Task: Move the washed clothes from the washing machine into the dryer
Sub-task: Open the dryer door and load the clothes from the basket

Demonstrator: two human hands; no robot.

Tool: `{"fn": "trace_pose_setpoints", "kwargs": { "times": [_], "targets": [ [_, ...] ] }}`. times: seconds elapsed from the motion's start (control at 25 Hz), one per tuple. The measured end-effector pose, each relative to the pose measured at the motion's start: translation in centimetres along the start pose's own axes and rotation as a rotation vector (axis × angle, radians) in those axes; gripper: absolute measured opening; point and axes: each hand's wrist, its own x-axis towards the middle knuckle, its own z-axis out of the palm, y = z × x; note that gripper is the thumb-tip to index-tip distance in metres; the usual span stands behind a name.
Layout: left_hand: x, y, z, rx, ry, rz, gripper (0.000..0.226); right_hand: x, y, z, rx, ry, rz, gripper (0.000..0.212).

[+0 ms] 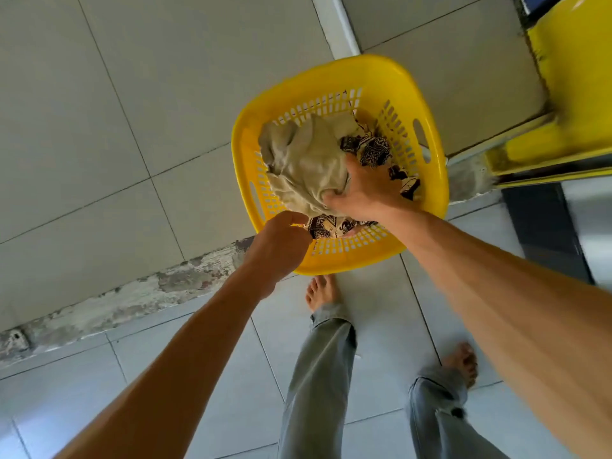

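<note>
Below the head camera, a yellow basket (334, 77) with slotted walls is carried over a tiled floor (99, 127). Both forearms reach forward to it. The left hand (281, 246) has its fingers curled round the near rim of the basket, at the corner closest to the person. The right hand (364, 190) reaches down inside, past the rim, its fingers and thumb closed on a beige cloth (308, 160) that lies bunched in the middle of the basket. Just beyond the fingers of that hand, and also under its wrist toward the near wall, lies a dark patterned cloth (374, 150) with cream markings, partly beneath the beige one. To the right of the right hand, outside the basket, stands a yellow frame (576, 94) with worn edges, and nearer the person a dark, shiny panel (543, 226). Under the forearms are two legs in pale jeans (318, 376) and two bare feet on the tiles.
</note>
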Motion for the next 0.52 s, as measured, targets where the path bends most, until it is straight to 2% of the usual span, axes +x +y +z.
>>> {"fn": "trace_pose_setpoints", "kwargs": {
  "times": [0.04, 0.08, 0.16, 0.24, 0.32, 0.4, 0.52],
  "targets": [
    [0.5, 0.0, 0.1, -0.001, -0.003, -0.006, 0.036, -0.4, -0.3, 0.6, -0.010, -0.023, 0.020, 0.067],
    [0.9, 0.1, 0.0, -0.035, -0.005, -0.024, 0.037, -1.3, -0.6, 1.0, 0.078, -0.051, 0.020, 0.055],
    [1.2, 0.8, -0.4, -0.212, -0.031, -0.067, 0.040, -4.4, -1.1, 1.1, 0.445, -0.072, 0.004, 0.020],
    [1.0, 1.6, -0.8, -0.452, -0.021, -0.061, 0.063, -8.2, -1.3, -0.1, 0.770, -0.080, 0.078, 0.027],
    [0.4, 2.5, -0.2, -0.614, 0.018, 0.009, 0.071, -12.6, -0.6, -1.7, 0.973, -0.165, 0.147, 0.032],
    [-0.7, 3.5, 1.1, -0.644, -0.041, 0.025, 0.070, -16.1, 1.0, -3.0, 1.074, -0.222, 0.146, 0.021],
    [-4.2, 5.4, 3.9, -0.522, -0.098, 0.030, 0.049, -18.2, 4.8, -4.1, 1.167, -0.076, 0.178, 0.037]
  ]
}}
